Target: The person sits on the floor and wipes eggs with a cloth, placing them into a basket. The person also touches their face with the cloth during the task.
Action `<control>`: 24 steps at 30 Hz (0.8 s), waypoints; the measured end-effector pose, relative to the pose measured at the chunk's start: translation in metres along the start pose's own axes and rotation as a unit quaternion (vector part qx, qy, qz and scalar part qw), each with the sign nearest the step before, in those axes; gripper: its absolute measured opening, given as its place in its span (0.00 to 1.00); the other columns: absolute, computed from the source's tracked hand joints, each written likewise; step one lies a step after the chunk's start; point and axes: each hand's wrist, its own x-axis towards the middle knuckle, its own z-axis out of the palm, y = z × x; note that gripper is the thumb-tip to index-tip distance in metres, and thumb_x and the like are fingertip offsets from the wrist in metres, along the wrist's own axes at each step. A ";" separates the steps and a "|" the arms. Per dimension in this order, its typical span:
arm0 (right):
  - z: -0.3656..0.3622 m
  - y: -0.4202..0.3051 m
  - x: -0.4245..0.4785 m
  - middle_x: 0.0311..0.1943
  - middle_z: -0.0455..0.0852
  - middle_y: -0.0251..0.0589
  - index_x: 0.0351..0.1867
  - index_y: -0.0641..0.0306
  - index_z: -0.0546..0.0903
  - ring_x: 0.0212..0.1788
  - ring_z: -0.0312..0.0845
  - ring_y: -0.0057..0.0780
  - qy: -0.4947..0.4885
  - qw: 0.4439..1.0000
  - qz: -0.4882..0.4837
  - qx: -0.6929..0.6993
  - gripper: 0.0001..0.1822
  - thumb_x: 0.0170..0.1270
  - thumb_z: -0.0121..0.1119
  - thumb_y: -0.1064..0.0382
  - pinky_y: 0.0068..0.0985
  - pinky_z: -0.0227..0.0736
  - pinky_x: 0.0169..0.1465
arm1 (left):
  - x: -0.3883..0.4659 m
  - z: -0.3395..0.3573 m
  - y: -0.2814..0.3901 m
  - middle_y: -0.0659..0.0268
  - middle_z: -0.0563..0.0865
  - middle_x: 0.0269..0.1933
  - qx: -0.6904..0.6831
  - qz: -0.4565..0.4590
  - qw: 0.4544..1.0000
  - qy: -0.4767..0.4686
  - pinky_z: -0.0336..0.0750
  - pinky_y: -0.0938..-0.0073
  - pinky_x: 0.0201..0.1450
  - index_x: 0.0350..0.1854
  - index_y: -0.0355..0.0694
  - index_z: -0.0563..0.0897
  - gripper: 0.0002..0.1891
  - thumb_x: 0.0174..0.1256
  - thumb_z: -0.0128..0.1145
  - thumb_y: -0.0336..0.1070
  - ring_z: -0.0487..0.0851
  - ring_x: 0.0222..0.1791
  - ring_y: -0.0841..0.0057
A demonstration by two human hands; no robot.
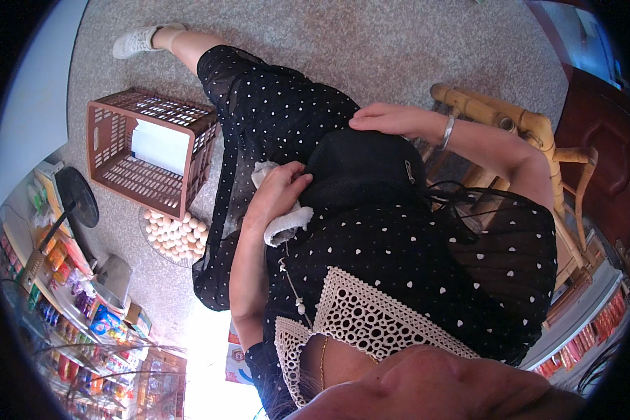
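Note:
My left hand (281, 191) lies on my lap with its fingers bent, over a white knitted cloth item (290, 226) that shows on both sides of it. Its fingertips touch or nearly touch the edge of a black mesh pouch (365, 163) with a small zip pull; whether they grip anything is hidden. My right hand (383, 118), with a silver bracelet (448, 131) at the wrist, rests lightly at the far edge of the pouch, on the black dress (289, 113). Its fingers are extended close together, and nothing shows in them.
On the floor at left, a brown plastic crate (139, 202) lies on its side with a white sheet inside. Eggs (176, 236) sit in a wire basket beside it. A bamboo chair (541, 131) is at right. Shelves of packaged goods (79, 325) stand at lower left.

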 end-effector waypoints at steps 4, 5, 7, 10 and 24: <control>0.011 -0.014 0.010 0.30 0.75 0.25 0.33 0.62 0.78 0.35 0.66 0.12 0.048 0.996 -0.005 -0.078 0.18 0.68 0.50 0.49 0.19 0.65 0.38 | 0.006 0.004 0.000 0.52 0.79 0.22 0.014 -0.012 1.000 -0.002 0.70 0.67 0.29 0.27 0.32 0.78 0.09 0.59 0.57 0.33 0.79 0.24 0.66; 0.010 -0.015 0.011 0.31 0.75 0.25 0.33 0.63 0.79 0.35 0.66 0.13 0.028 0.995 -0.008 -0.090 0.18 0.68 0.49 0.50 0.19 0.65 0.38 | 0.006 0.006 0.001 0.52 0.78 0.22 0.007 -0.001 1.000 0.014 0.70 0.66 0.29 0.25 0.31 0.77 0.09 0.59 0.57 0.33 0.79 0.24 0.65; 0.006 -0.012 0.018 0.31 0.76 0.27 0.34 0.63 0.79 0.35 0.66 0.14 -0.010 0.993 -0.016 -0.114 0.17 0.69 0.49 0.51 0.20 0.65 0.37 | 0.007 0.009 0.000 0.52 0.78 0.22 -0.011 0.016 0.999 0.037 0.69 0.66 0.29 0.26 0.32 0.77 0.09 0.59 0.57 0.33 0.79 0.24 0.63; -0.007 -0.004 0.019 0.32 0.77 0.28 0.35 0.64 0.79 0.35 0.68 0.15 -0.024 0.993 -0.021 -0.117 0.17 0.69 0.48 0.52 0.20 0.66 0.39 | 0.017 0.012 0.007 0.51 0.79 0.24 -0.003 0.028 0.999 0.041 0.69 0.65 0.29 0.26 0.32 0.77 0.08 0.59 0.57 0.32 0.79 0.25 0.60; -0.025 0.029 0.000 0.39 0.82 0.29 0.44 0.64 0.79 0.40 0.73 0.17 0.052 0.998 -0.019 -0.019 0.18 0.69 0.48 0.52 0.20 0.69 0.46 | 0.057 0.027 -0.011 0.55 0.82 0.25 -0.024 0.060 0.998 0.022 0.74 0.66 0.32 0.28 0.35 0.82 0.09 0.56 0.61 0.38 0.82 0.28 0.66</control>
